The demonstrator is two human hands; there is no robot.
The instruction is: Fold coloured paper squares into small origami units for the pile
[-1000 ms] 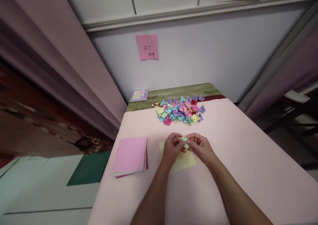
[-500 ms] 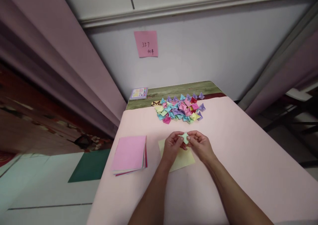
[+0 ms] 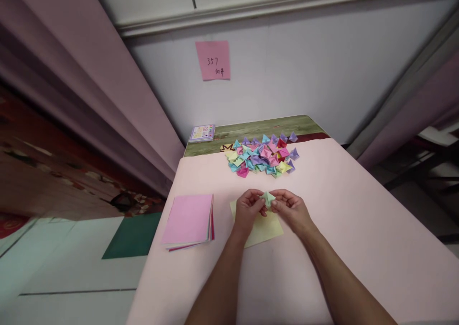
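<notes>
A small pale green folded paper piece (image 3: 268,199) is pinched between both hands, its pointed top upward. My left hand (image 3: 248,210) grips its left side with thumb and fingers. On its right side, my right hand (image 3: 291,210) holds it the same way. Below the hands a pale yellow paper sheet (image 3: 263,230) lies on the table, partly covered by them. Beyond the hands, several folded paper pieces (image 3: 256,159) in purple, pink, blue, yellow and red form a heap.
A stack of coloured paper (image 3: 188,219), pink on top, lies at the left of the pink-covered table (image 3: 358,229). A printed packet (image 3: 202,133) sits at the far left corner. A pink note (image 3: 213,61) hangs on the wall. Curtains (image 3: 118,61) flank the table.
The green paper piece has turned and now shows a fuller triangular shape. My fingers have shifted slightly around it. The camera view has moved a little.
</notes>
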